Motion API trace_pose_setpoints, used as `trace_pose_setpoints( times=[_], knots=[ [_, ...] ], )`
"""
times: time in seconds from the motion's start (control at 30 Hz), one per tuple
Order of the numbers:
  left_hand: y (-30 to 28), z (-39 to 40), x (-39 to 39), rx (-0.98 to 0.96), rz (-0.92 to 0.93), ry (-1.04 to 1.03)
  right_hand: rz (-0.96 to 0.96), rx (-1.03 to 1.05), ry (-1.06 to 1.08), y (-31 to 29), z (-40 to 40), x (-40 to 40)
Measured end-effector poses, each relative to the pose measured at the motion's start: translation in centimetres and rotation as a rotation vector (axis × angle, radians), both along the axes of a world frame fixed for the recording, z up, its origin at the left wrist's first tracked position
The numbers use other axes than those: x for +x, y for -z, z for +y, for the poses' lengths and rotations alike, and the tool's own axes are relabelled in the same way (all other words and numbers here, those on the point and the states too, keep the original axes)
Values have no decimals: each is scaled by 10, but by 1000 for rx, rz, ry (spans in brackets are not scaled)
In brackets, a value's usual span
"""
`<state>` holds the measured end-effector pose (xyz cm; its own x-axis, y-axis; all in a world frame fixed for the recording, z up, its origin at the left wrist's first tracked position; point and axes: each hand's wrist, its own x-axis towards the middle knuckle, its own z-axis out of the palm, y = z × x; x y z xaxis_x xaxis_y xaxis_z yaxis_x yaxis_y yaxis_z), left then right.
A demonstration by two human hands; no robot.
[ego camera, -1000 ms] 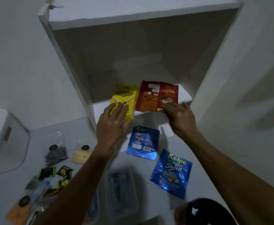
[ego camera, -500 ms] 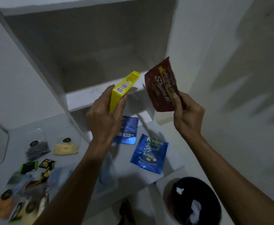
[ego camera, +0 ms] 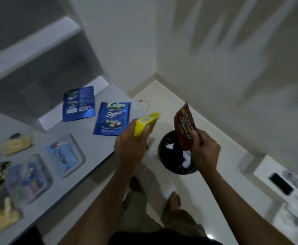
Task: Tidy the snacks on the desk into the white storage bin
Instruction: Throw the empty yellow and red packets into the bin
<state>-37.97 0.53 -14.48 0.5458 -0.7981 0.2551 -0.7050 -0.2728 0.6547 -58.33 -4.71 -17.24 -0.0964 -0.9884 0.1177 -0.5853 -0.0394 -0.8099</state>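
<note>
My left hand point(ego camera: 129, 147) grips a yellow snack box point(ego camera: 145, 123) past the desk's right edge. My right hand point(ego camera: 205, 151) holds a red snack pouch point(ego camera: 185, 128) upright above a black waste bin point(ego camera: 169, 152) on the floor. Two blue Kalpa pouches point(ego camera: 112, 119) point(ego camera: 78, 103) lie flat on the grey desk point(ego camera: 95, 149). Clear plastic tubs with blue snacks point(ego camera: 65, 154) point(ego camera: 29, 177) and small bags of pale snacks point(ego camera: 15, 145) sit further left on the desk. The white storage bin is out of view.
The white shelf unit point(ego camera: 29, 50) stands on the desk at the upper left. A white low surface at the right carries a black phone point(ego camera: 280, 183). My bare feet point(ego camera: 171, 204) stand on the pale floor below.
Both hands lifted the yellow box and the red pouch off the shelf and carried them right and down, off the desk edge. The view swung right toward the floor and waste bin.
</note>
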Motion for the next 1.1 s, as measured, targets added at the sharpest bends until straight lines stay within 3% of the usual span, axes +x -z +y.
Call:
trace_pose_setpoints(
  times=[0.13, 0.27, 0.57, 0.7, 0.9, 1.1],
  knots=[
    [42, -16, -28, 2, 59, 135, 83, 149, 125, 41, 9, -31],
    [77, -30, -50, 46, 141, 199, 41, 239, 213, 68, 15, -44],
    [166, -69, -82, 287, 189, 231, 76, 443, 309, 140, -22, -42],
    [186, -88, -95, 502, 279, 249, 72, 516, 307, 160, -41, -43],
    [164, -81, -88, 443, 328, 250, 68, 536, 271, 133, -49, -48],
    [88, -74, -67, 364, 358, 203, 57, 446, 140, 69, -55, -34]
  ],
)
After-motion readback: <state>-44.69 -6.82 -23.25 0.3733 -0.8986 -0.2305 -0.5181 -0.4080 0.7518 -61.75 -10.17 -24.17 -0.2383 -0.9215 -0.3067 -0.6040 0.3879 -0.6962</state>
